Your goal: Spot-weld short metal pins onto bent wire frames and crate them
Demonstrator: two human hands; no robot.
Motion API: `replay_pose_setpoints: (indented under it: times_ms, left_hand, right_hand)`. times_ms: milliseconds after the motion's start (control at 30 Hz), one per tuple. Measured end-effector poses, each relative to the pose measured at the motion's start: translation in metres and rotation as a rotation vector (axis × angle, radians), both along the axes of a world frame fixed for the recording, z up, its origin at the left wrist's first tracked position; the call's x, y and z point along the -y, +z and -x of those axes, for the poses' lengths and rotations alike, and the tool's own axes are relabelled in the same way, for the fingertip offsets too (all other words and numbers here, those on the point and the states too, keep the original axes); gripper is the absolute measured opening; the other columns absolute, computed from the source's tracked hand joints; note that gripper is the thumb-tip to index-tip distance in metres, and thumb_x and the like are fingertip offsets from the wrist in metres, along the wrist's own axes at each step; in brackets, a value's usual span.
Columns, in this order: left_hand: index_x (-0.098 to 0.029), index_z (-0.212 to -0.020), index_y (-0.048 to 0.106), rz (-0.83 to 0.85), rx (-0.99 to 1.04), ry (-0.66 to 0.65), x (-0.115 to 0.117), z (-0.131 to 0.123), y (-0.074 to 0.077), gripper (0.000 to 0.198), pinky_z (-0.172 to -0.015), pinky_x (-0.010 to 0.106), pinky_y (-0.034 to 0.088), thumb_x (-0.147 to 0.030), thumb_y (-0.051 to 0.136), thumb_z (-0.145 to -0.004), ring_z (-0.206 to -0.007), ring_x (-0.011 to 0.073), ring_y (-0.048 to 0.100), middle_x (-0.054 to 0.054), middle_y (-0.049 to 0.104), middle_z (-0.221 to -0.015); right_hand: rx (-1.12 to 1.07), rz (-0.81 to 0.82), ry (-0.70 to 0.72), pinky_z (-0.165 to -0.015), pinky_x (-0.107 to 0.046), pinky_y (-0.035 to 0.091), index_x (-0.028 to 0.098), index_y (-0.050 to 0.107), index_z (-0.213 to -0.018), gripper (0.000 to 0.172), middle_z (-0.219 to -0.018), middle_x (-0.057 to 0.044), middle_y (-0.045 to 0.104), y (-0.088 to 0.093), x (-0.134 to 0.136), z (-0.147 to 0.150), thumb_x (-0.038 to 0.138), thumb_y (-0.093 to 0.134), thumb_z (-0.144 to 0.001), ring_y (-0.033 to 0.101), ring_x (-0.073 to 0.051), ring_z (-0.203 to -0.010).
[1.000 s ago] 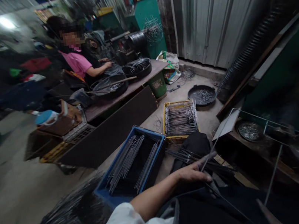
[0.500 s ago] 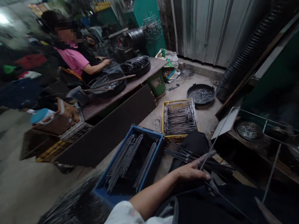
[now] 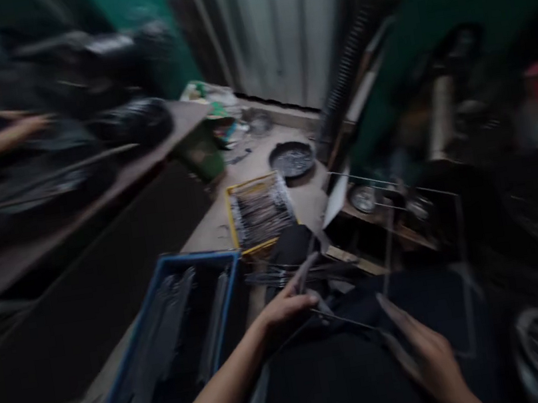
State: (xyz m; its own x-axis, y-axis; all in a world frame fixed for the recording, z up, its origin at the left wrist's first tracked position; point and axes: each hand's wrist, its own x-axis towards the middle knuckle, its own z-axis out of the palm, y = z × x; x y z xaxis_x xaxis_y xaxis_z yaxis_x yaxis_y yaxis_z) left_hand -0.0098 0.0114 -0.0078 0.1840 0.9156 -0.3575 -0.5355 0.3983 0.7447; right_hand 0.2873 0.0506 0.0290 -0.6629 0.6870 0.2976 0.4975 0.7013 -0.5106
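Note:
A large, thin, rectangular wire frame (image 3: 392, 182) stands over my lap, its far corners reaching up to the right. Near its left lower corner, my left hand (image 3: 288, 301) grips the wire, index finger stretched along it and thumb below. The frame's lower side runs on to my right hand (image 3: 427, 346), passing between its thumb and straight fingers; blur hides the exact grip. Behind my left hand, a bundle of dark wires (image 3: 270, 277) lies across my dark-clothed knee (image 3: 293, 246).
To the left stands a blue crate (image 3: 199, 257) of wire rods. Ahead are a yellow crate (image 3: 232, 224) of wire pieces and a black pan (image 3: 292, 159) of small metal parts. A round container (image 3: 529, 351) sits at lower right. A co-worker's arm (image 3: 2, 140) rests over a bench at left.
My view has swung right, so the bench and co-worker shift left. My right hand has come fully into view, and more of the wire frame shows. My left hand keeps its hold.

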Motion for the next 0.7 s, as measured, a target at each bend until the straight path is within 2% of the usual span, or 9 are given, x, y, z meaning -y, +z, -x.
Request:
replay_pose_setpoints:
  times_ms: [67,133,300,533,700]
  left_hand:
    - [-0.025,-0.160,0.021,0.031,-0.024,-0.005,-0.001,0.000,0.009,0.101,-0.062,0.026,0.050,-0.028,0.080,-0.077,-0.062,0.0184,0.064,0.006,0.072,-0.078]
    - [-0.025,-0.160,0.018,0.097,-0.043,-0.021,-0.002,0.000,0.017,0.099,-0.064,0.029,0.052,-0.030,0.077,-0.080,-0.064,0.0216,0.067,0.006,0.072,-0.075]
    - [-0.024,-0.160,0.020,0.186,-0.087,-0.004,-0.004,-0.010,0.033,0.099,-0.060,0.027,0.052,-0.033,0.078,-0.080,-0.065,0.0241,0.068,0.007,0.072,-0.072]
    - [-0.025,-0.160,0.018,0.134,-0.077,0.009,-0.015,-0.020,0.033,0.103,-0.061,0.029,0.052,-0.033,0.080,-0.077,-0.062,0.0237,0.067,0.004,0.069,-0.067]
    - [-0.026,-0.161,0.013,0.124,-0.033,0.001,-0.024,-0.025,0.034,0.103,-0.066,0.032,0.054,-0.031,0.076,-0.079,-0.070,0.0260,0.070,0.006,0.072,-0.075]
  right_hand:
    - [0.046,0.022,-0.003,-0.100,-0.031,0.058,0.031,0.034,-0.156,0.062,-0.141,-0.005,0.061,-0.009,-0.002,-0.003,0.018,0.050,-0.098,0.064,-0.021,-0.122]
    - [0.065,0.058,-0.020,-0.104,-0.032,0.055,0.029,0.032,-0.157,0.066,-0.143,-0.005,0.059,-0.011,-0.003,-0.005,0.016,0.053,-0.096,0.061,-0.021,-0.127]
    - [0.055,0.103,-0.055,-0.107,-0.030,0.052,0.026,0.036,-0.155,0.068,-0.144,-0.006,0.058,0.001,-0.002,-0.004,0.013,0.057,-0.092,0.058,-0.019,-0.130]
    - [0.092,0.141,-0.059,-0.109,-0.030,0.050,0.026,0.039,-0.153,0.065,-0.147,-0.005,0.056,0.005,-0.010,-0.009,0.015,0.057,-0.092,0.056,-0.017,-0.132]
    - [0.105,0.106,-0.074,-0.109,-0.030,0.050,0.025,0.039,-0.153,0.063,-0.147,-0.006,0.056,0.004,-0.015,-0.009,0.016,0.058,-0.093,0.057,-0.018,-0.132]
